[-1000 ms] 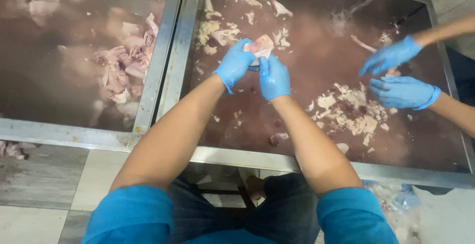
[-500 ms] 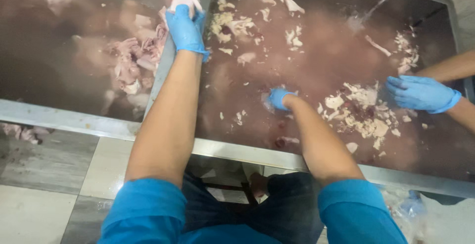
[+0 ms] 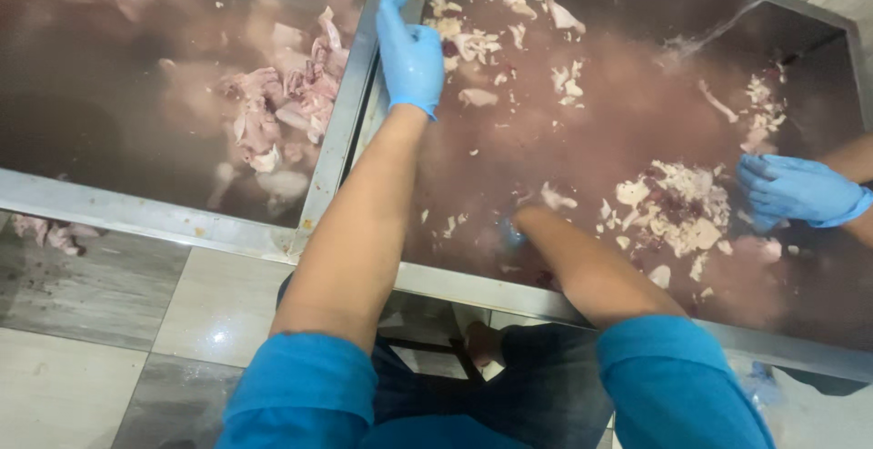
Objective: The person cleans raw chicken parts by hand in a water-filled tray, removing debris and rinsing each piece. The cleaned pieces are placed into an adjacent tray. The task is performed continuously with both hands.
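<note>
My left hand, in a blue glove, hangs over the steel divider between two sinks, fingers stretched flat and holding nothing. Pale pink meat pieces lie heaped in the murky water of the left sink, just left of that hand. My right hand is sunk to the wrist in the reddish-brown water of the right sink; only a blue smudge of glove shows, so its fingers are hidden. Whitish scraps float to its right.
Another person's blue-gloved hands work at the right sink's right side. A thin water jet falls in at the back right. The steel front rim runs along my side above a tiled floor; a few scraps lie on it.
My left hand has let go of the pale meat piece it carried to the left sink and now hangs flat and empty. My right hand has sunk deeper under the water.
</note>
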